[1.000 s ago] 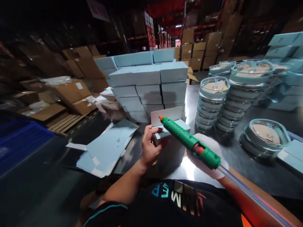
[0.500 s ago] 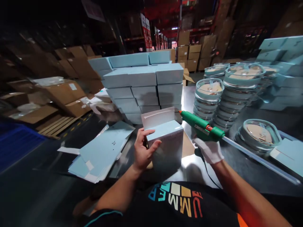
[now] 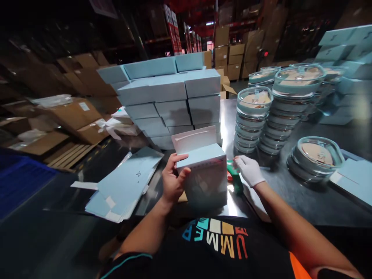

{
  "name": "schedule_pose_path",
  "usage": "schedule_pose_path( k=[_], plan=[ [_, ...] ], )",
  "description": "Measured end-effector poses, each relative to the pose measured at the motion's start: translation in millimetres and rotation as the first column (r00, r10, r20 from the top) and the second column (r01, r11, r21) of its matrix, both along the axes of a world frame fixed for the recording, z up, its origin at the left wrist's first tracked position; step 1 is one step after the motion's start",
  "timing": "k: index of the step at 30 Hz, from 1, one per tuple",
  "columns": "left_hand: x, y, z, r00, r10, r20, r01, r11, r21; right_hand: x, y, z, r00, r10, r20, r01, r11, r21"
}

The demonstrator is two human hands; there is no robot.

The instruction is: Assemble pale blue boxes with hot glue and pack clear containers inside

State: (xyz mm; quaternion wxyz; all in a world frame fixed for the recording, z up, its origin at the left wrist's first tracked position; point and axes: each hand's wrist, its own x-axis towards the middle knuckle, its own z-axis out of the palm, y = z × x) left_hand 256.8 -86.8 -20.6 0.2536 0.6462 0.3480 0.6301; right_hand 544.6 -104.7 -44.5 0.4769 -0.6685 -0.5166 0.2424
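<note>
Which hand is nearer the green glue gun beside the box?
Right. The gloved right hand rests on the green glue gun on the table. The bare left hand grips the light blue box on its far side from the gun.

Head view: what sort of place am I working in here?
Most likely a warehouse packing station. Brown cartons are piled along dim aisles behind, finished light-blue boxes are stacked on the metal table, and clear lidded containers stand in columns beside them. The left hand grips one blue box.
</note>
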Motion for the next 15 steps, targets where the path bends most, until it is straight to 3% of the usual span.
schedule_pose_path(
  k=[4, 7, 11, 15],
  plan=[
    [6, 1, -7.3, 0.997, -0.025, -0.069, 0.025, 1.0, 0.001, -39, -12, 38.5, 0.931, 0.26, -0.257, -0.214, 0.958, 0.194],
    [4, 1, -10.6, 0.992, -0.082, -0.092, 0.082, 0.997, -0.012, -58, -14, 56.8, 0.903, 0.349, -0.252, -0.277, 0.919, 0.279],
    [1, 4, -15.4, 0.989, -0.118, -0.092, 0.119, 0.993, -0.001, -56, -8, 49.2, 0.857, 0.406, -0.317, -0.316, 0.901, 0.298],
    [2, 14, -23.2, 0.988, -0.142, 0.067, 0.133, 0.983, 0.124, -41, -8, 28.7, 0.805, 0.524, -0.278, -0.437, 0.841, 0.318]
  ],
)
